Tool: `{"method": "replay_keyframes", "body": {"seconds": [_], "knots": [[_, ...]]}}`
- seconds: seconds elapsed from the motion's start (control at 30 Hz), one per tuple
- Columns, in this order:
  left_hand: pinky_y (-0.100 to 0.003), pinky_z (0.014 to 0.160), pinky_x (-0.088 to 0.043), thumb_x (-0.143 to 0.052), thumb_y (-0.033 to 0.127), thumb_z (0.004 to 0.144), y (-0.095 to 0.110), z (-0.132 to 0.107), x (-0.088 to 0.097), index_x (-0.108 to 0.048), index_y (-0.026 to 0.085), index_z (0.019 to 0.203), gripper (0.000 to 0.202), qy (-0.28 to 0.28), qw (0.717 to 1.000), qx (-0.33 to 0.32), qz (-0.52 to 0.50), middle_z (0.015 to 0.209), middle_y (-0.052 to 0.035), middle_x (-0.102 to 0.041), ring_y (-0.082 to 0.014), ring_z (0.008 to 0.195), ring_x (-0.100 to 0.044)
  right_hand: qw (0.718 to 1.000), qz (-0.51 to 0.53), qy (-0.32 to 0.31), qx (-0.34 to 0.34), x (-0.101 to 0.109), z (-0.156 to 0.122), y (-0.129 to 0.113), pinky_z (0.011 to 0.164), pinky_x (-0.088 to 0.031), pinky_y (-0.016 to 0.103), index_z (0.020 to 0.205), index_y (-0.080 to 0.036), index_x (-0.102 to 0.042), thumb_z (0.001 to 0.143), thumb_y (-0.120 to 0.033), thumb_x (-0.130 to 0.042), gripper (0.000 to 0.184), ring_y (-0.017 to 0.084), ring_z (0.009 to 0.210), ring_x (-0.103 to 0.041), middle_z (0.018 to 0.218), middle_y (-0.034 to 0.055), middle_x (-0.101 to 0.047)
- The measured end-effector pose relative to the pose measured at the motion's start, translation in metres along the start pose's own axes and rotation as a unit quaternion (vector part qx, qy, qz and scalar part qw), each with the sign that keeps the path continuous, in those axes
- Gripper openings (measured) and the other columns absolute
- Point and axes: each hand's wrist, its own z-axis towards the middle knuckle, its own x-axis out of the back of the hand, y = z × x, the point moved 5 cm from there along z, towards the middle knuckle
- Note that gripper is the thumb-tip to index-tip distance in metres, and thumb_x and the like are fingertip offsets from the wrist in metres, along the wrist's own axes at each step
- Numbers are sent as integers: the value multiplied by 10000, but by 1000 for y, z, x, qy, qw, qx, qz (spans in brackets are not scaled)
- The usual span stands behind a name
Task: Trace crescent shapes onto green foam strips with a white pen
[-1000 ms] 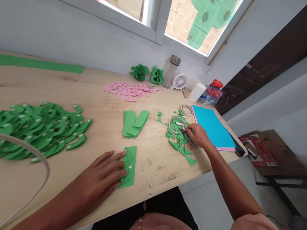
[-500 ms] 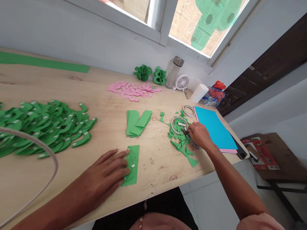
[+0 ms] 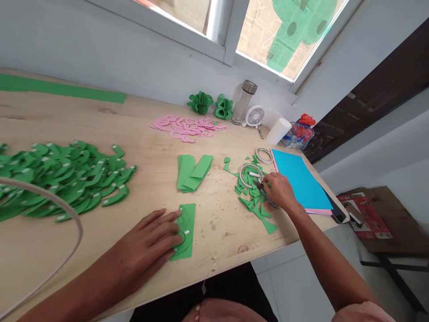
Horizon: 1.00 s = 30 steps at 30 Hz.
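Note:
My left hand (image 3: 154,237) lies flat with its fingers out over a small green paper rectangle (image 3: 189,219), holding it down at its left edge. Curved pencil-like lines and small white bits show on that paper. My right hand (image 3: 277,188) is curled at the edge of a heap of green paper scraps (image 3: 248,203). Under its fingers is a dark grey tool (image 3: 268,199), partly hidden, whose kind I cannot make out. A white tape roll (image 3: 241,181) lies on the scraps beside my fingertips, with a small white stick-like piece (image 3: 254,174) inside its ring.
Cut green strips (image 3: 192,176) lie mid-table. A large heap of curved green pieces (image 3: 83,179) is at left, pink cut-outs (image 3: 187,127) behind. A bottle (image 3: 243,100), a small fan (image 3: 255,116) and blue sheets (image 3: 298,179) stand or lie at right. A pale cable (image 3: 75,228) arcs at left.

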Motion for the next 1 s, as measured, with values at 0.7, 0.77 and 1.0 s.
{"method": "replay_keyframes", "body": {"seconds": [0.7, 0.77, 1.0], "knots": [[-404, 1185, -341, -467, 248, 971, 2, 4, 3, -643, 295, 1059, 201, 12, 1000, 13, -6, 1046, 13, -698, -191, 1301, -554, 999, 25, 35, -9, 3, 1, 0, 735, -316, 328, 889, -187, -681, 930, -242, -558, 141, 270, 1013, -555, 1010, 122, -687], [-401, 1184, -341, -463, 235, 971, 3, 4, 4, -642, 288, 1064, 208, 16, 1000, 7, -4, 1049, 9, -695, -185, 1308, -545, 999, 33, 41, -10, 4, -1, 1, 743, -320, 330, 929, -184, -684, 921, -241, -573, 126, 277, 1030, -554, 1039, 123, -691], [-406, 1190, -327, -441, 229, 989, 4, 4, 4, -649, 279, 1055, 224, 16, 1000, 3, 2, 1047, 5, -692, -180, 1324, -528, 994, 86, 53, -38, 3, 2, 21, 763, -360, 312, 993, -195, -695, 941, -212, -503, 200, 246, 1009, -592, 1071, 89, -716]]}}
